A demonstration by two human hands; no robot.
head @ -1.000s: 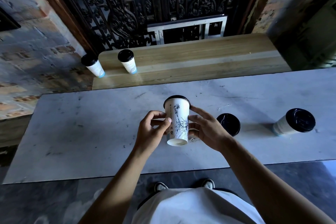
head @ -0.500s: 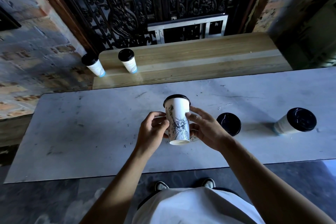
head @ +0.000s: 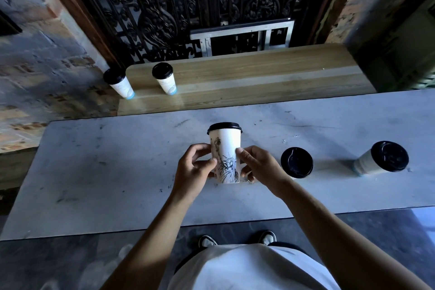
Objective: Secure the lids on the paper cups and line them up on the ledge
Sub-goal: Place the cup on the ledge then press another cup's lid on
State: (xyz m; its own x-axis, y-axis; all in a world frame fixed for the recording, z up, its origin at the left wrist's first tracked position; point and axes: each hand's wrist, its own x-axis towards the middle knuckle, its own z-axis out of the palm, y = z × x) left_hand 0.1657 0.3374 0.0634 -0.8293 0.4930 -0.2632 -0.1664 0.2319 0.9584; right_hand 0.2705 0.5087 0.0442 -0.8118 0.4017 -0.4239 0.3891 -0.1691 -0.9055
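Observation:
A white paper cup (head: 227, 148) with a black statue drawing and a black lid stands upright at the middle of the grey marble table (head: 106, 172). My left hand (head: 194, 169) grips its left side and my right hand (head: 257, 165) grips its right side. To the right stand a lidded cup seen from above (head: 297, 162) and another lidded cup (head: 382, 159). Two lidded cups (head: 118, 82) (head: 164, 77) stand at the left end of the wooden ledge (head: 259, 80).
A black ornate iron grille (head: 188, 7) rises behind the ledge, with brick walls (head: 35, 54) on both sides. My shoes (head: 207, 241) and light shirt show below the table's near edge.
The cup in my hands has turned from tilted toward me to upright, and its base has come down toward the table. The other cups have not moved.

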